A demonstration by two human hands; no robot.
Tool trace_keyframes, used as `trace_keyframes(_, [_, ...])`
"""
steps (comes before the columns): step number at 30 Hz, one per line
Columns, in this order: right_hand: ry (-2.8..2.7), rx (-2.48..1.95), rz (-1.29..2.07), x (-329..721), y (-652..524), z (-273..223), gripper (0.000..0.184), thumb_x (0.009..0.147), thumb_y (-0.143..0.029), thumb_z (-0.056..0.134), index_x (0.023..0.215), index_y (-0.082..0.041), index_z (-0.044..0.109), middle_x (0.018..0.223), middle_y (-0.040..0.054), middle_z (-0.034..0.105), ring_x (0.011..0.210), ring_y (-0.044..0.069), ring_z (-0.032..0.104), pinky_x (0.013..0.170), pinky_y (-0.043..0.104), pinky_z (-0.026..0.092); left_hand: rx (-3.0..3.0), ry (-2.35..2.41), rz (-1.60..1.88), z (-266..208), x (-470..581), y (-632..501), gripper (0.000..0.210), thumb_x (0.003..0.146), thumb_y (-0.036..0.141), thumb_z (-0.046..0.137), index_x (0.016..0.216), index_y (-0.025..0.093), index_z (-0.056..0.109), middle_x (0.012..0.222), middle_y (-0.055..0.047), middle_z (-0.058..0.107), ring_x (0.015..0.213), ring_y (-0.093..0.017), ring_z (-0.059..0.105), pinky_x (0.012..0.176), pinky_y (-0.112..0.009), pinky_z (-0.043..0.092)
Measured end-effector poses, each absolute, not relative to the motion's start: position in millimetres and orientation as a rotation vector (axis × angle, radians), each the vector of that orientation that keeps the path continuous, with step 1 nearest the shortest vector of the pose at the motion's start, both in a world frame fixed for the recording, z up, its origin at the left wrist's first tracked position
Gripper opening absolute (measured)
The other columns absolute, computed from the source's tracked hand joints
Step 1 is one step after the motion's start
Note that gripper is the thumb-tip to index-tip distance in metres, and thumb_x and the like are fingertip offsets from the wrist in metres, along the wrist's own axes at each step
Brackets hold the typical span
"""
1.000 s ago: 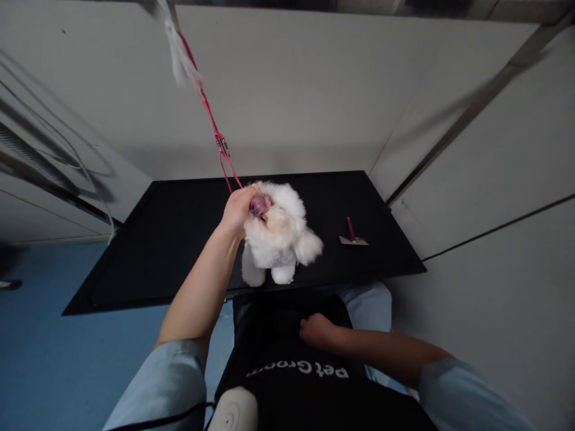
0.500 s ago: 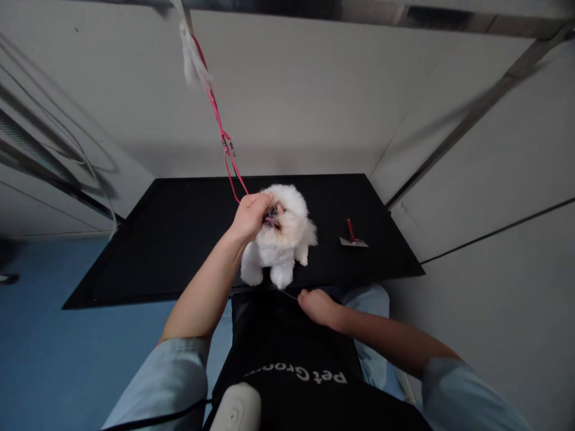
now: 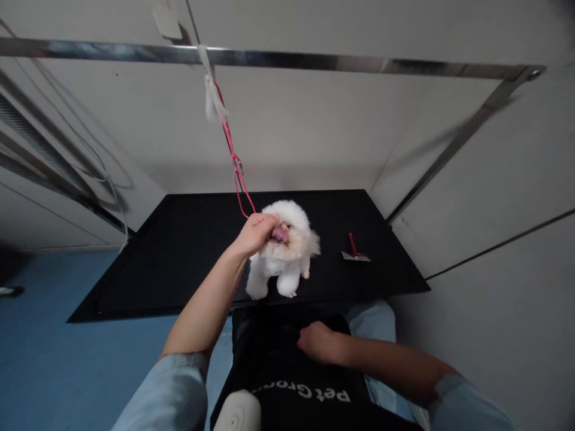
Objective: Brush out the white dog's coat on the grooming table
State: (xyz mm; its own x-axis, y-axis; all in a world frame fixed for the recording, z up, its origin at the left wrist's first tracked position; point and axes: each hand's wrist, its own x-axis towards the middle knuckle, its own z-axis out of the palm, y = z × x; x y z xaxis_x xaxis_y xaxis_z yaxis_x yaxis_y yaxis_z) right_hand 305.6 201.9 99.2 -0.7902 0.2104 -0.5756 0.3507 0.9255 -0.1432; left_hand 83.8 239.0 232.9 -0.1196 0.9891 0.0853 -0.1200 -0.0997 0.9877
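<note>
A fluffy white dog (image 3: 287,263) sits at the front edge of the black grooming table (image 3: 188,257), facing me, with its tongue out over its nose or mouth. My left hand (image 3: 257,232) is closed on the hair at the side of the dog's muzzle. Low over the black apron (image 3: 269,359) on my lap, my right hand (image 3: 317,341) is closed, apart from the dog. What it holds, if anything, is hidden from view.
A red-handled slicker brush (image 3: 354,251) lies on the table right of the dog. A pink leash (image 3: 233,155) hangs from a metal bar (image 3: 291,60) down behind my left hand. A white device (image 3: 238,412) sits at the bottom, near my chest.
My view has tipped up, showing more of the bar. My right hand has drawn back from the table edge; the thin metal rod at its fingertips no longer shows. The dog's tongue has come out.
</note>
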Motion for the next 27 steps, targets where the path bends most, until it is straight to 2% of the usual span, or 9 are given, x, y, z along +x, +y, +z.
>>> trace_keyframes(4, [2.648,0.736,-0.219,305.8,206.7,104.9,0.034,0.088,-0.005,0.043,0.113,-0.011,0.066,0.111,0.0200,0.068,0.091,0.029,0.071,0.074,0.039,0.058,1.106,1.167,1.353,235.5,85.0,240.7,0.031,0.077,0.041,0.062,0.068,0.013,0.072,0.061,-0.005,0.068,0.052,-0.013,0.060,0.049,-0.022,0.045])
trace_keyframes(5, [2.627,0.792,-0.204,305.4,208.3,105.2,0.034,0.088,-0.004,0.043,0.113,-0.009,0.066,0.111,0.0208,0.068,0.092,0.029,0.071,0.074,0.040,0.058,1.093,1.165,1.361,236.7,85.4,241.5,0.030,0.076,0.041,0.063,0.068,0.013,0.072,0.063,-0.006,0.068,0.053,-0.013,0.061,0.049,-0.022,0.046])
trace_keyframes(9, [2.523,0.550,-0.369,305.9,205.4,101.6,0.014,0.081,-0.011,0.060,0.088,-0.012,0.072,0.088,0.0136,0.073,0.079,0.028,0.072,0.068,0.034,0.058,1.047,1.136,1.365,242.0,86.8,245.0,0.031,0.075,0.042,0.063,0.068,0.013,0.072,0.062,-0.005,0.067,0.053,-0.014,0.061,0.050,-0.024,0.048])
trace_keyframes(13, [2.663,0.884,-0.245,304.3,206.2,100.8,0.031,0.088,-0.005,0.045,0.110,-0.010,0.066,0.106,0.0198,0.069,0.088,0.027,0.071,0.073,0.035,0.057,1.077,1.130,1.368,242.8,89.1,248.0,0.028,0.074,0.036,0.064,0.060,0.012,0.070,0.057,-0.005,0.065,0.052,-0.011,0.058,0.052,-0.021,0.046])
trace_keyframes(16, [2.563,0.878,-0.307,305.6,207.2,102.5,0.028,0.084,-0.003,0.049,0.104,-0.007,0.067,0.101,0.0206,0.069,0.086,0.027,0.072,0.072,0.035,0.057,1.108,1.146,1.341,241.4,90.6,248.2,0.030,0.076,0.036,0.062,0.061,0.012,0.070,0.057,-0.004,0.064,0.052,-0.011,0.057,0.051,-0.021,0.045])
trace_keyframes(19, [2.619,0.729,-0.417,309.8,211.7,107.1,0.025,0.083,-0.006,0.052,0.100,-0.011,0.068,0.099,0.0160,0.070,0.087,0.026,0.071,0.075,0.034,0.056,1.143,1.210,1.273,242.4,91.1,246.1,0.031,0.078,0.039,0.060,0.073,0.011,0.074,0.057,-0.003,0.063,0.047,-0.011,0.053,0.047,-0.021,0.042])
trace_keyframes(21, [2.692,0.778,-0.383,310.2,216.8,108.6,0.026,0.085,-0.008,0.049,0.103,-0.013,0.067,0.102,0.0151,0.069,0.088,0.026,0.071,0.076,0.034,0.056,1.190,1.253,1.282,243.9,91.7,244.2,0.032,0.078,0.039,0.059,0.073,0.011,0.074,0.057,-0.003,0.064,0.047,-0.010,0.051,0.045,-0.020,0.039])
trace_keyframes(24, [2.633,0.936,-0.278,307.5,214.3,101.8,0.031,0.085,-0.005,0.047,0.109,-0.009,0.065,0.105,0.0187,0.068,0.088,0.027,0.071,0.072,0.035,0.056,1.226,1.265,1.312,244.5,93.0,242.6,0.029,0.077,0.036,0.060,0.070,0.012,0.074,0.058,-0.003,0.064,0.047,-0.009,0.050,0.045,-0.019,0.037])
trace_keyframes(27, [2.507,0.700,-0.400,308.3,197.5,90.9,0.023,0.082,-0.006,0.053,0.098,-0.008,0.069,0.097,0.0188,0.070,0.085,0.028,0.072,0.070,0.035,0.056,1.220,1.245,1.297,243.5,92.8,244.3,0.028,0.078,0.035,0.060,0.069,0.013,0.074,0.057,-0.003,0.064,0.047,-0.009,0.051,0.044,-0.019,0.037])
